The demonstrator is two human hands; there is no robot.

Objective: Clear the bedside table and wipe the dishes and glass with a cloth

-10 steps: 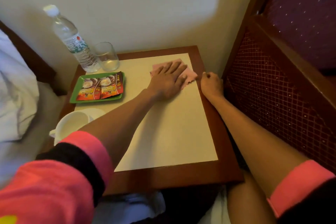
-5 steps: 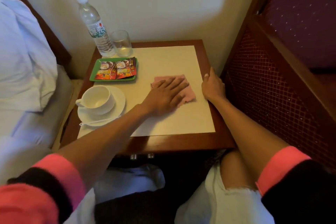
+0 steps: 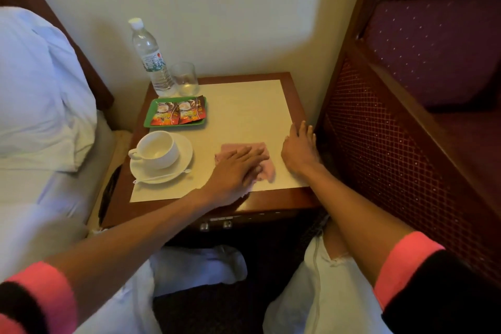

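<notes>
My left hand (image 3: 238, 168) lies flat with straight fingers on a pink cloth (image 3: 267, 167) near the front of the bedside table (image 3: 271, 200). My right hand (image 3: 299, 148) rests open on the table's right edge. A white cup (image 3: 157, 150) stands on a white saucer (image 3: 184, 160) with a white spoon (image 3: 162, 177) at the front left. Behind it a green tray (image 3: 147, 119) holds two sachets (image 3: 179, 114). A clear glass (image 3: 185, 78) and a water bottle (image 3: 151, 58) stand at the back left corner.
A cream mat (image 3: 252, 108) covers most of the tabletop. A bed with a white pillow (image 3: 38, 95) lies on the left. A dark red wooden armchair side (image 3: 393, 130) stands tight against the table's right. The wall is right behind.
My left hand has drawn the pink cloth from the back of the mat toward the front edge. My right hand slid along the right edge toward me and uncurled. The camera pulled back.
</notes>
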